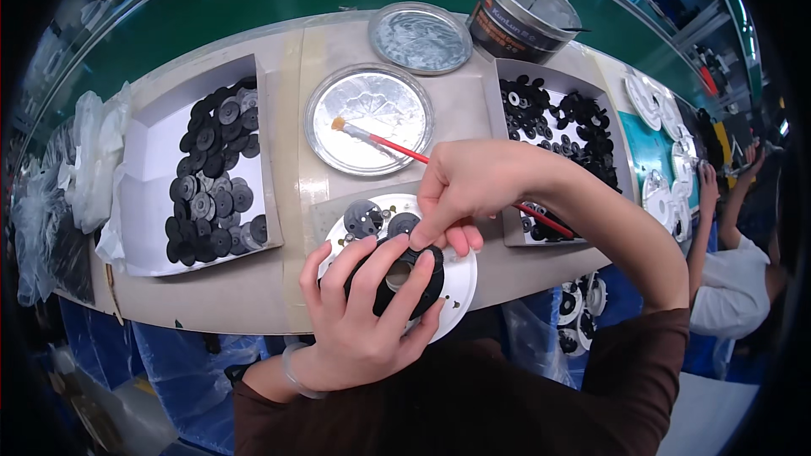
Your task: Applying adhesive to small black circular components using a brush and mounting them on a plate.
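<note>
A white round plate (460, 287) lies in front of me, carrying dark grey gears (363, 218) and a black ring-shaped part (429, 291) with a pale centre. My left hand (363, 308) lies over the black part, fingers spread across it and thumb at its near side. My right hand (465, 190) is closed around a brush (397, 149) with a red handle, its bristles pointing left over a round metal lid. The right fingertips press down at the far edge of the black part, where the left fingers hide what they touch.
Left stands a white box (148, 203) of dark gears; right, another box (494, 131) of small black parts. Behind are the silver lid (325, 89), a second lid (422, 38) and a grease tub (524, 21). Plastic bags (89, 160) lie far left. A co-worker (731, 287) sits at right.
</note>
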A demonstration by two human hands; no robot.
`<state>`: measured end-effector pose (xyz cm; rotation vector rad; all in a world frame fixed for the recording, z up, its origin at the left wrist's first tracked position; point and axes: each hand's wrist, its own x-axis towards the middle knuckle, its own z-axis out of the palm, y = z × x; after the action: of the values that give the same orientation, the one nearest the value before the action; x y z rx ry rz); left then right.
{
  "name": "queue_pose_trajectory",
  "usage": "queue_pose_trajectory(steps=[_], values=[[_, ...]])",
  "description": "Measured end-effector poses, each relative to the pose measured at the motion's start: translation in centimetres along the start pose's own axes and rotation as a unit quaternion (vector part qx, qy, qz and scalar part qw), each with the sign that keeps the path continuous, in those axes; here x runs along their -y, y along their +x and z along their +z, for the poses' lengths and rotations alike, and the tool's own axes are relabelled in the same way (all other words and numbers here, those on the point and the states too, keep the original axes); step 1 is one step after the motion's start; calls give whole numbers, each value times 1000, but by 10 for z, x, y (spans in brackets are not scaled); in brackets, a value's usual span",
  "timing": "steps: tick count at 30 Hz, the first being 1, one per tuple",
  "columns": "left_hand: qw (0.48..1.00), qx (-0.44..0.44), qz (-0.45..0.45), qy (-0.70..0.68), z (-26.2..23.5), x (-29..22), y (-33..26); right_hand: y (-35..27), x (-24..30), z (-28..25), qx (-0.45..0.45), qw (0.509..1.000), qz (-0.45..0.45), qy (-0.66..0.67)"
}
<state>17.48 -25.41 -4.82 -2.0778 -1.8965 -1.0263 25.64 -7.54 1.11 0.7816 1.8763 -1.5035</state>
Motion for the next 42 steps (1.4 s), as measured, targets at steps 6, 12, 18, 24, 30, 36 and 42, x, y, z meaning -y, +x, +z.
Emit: queue_pose_trajectory(steps=[6, 12, 18, 24, 30, 36, 42], values=[[1000, 3, 3, 1, -2, 3, -6, -39, -14, 8, -320, 918, -73, -223], [995, 77, 54, 10, -3, 3, 3, -74, -85, 35, -549, 730, -77, -401], [996, 77, 49, 17, -5, 0, 2, -88, -70, 26, -535, 813, -5, -231], [996, 72, 46, 4, -5, 3, 2, -92, -30, 10, -618, 724, -263, -157], [997, 59, 52, -5, -5, 2, 2, -34, 4, -8, -586, 646, -469, -139], [998, 45, 48, -3, -3, 2, 1, 25, 1, -11, -490, 762, -403, -132], [998, 43, 49, -8, -1, 5, 0, 22, -5, -30, -618, 650, -434, -82]])
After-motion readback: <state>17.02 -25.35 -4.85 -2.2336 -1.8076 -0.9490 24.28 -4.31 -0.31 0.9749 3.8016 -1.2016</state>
